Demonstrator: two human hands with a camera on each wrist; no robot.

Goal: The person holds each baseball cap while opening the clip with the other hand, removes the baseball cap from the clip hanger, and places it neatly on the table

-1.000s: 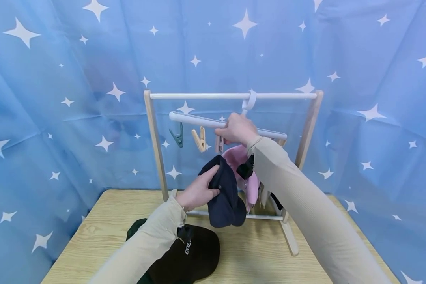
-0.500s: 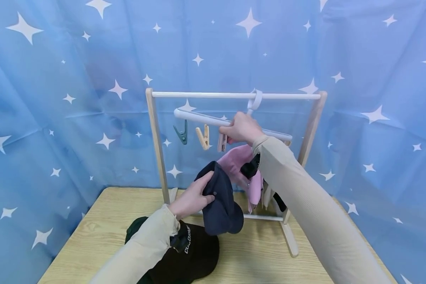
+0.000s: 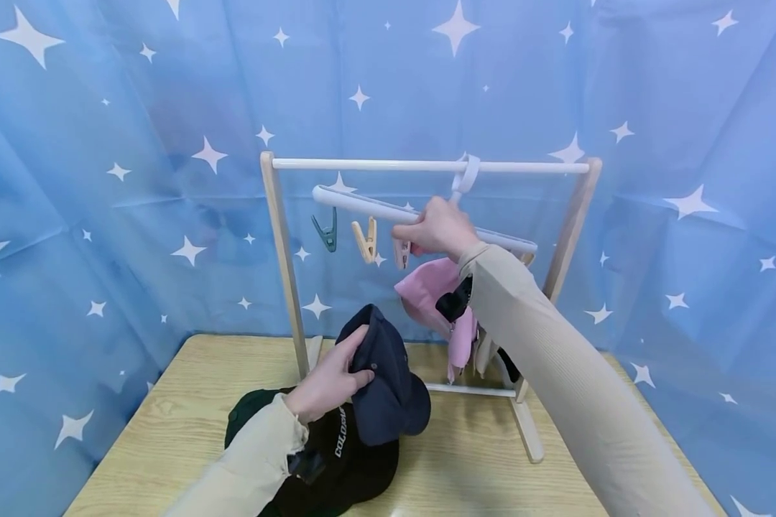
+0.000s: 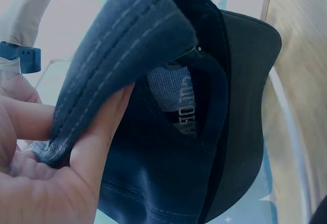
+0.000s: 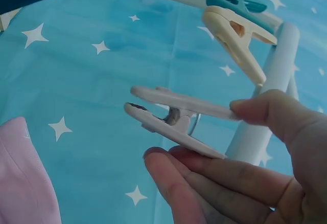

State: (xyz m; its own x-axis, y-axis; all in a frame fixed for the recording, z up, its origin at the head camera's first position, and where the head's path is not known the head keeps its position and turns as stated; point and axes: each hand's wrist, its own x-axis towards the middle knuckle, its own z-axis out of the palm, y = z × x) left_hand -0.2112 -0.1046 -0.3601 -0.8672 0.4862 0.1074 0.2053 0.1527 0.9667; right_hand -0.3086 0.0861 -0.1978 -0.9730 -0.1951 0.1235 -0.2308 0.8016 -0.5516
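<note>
- Left hand [image 3: 328,380]: pinching the navy cap [image 3: 388,388] by its stitched edge, digits on both sides of the cloth.
- Navy cap: in the air just right of that hand, brim toward the tabletop's right side; below and apart from the hanger [image 3: 375,208].
- Left wrist view gives us the cap's inside: mesh patch [image 4: 168,86], some lettering too partial to read. Head view shows us mainly the outside.
- Right hand [image 3: 442,226]: pinching the pale pink clip [image 5: 186,104], thumb on one arm, fingers against the other.
- Clip's parted jaws: we get those clearly only in the right wrist view; in the head view the hand covers part of the clip.
- Hanger: hooked on the top rail of the rack [image 3: 284,258], tilted; cream clip [image 3: 366,240] and green clip [image 3: 326,231] toward its left end.
- Pink cloth item [image 3: 427,287]: below the right hand, partly behind the right sleeve [image 3: 556,359]. Beige cloth [image 3: 485,355] and black piece [image 3: 508,366] mostly hidden there; we can't tell what they are.
- Rack stands toward the far edge of the tabletop [image 3: 155,438].
- Dark cap [image 3: 362,467]: lies nearer the near edge, cut off by the frame; lettering starts "COLO", rest unclear to us.
</note>
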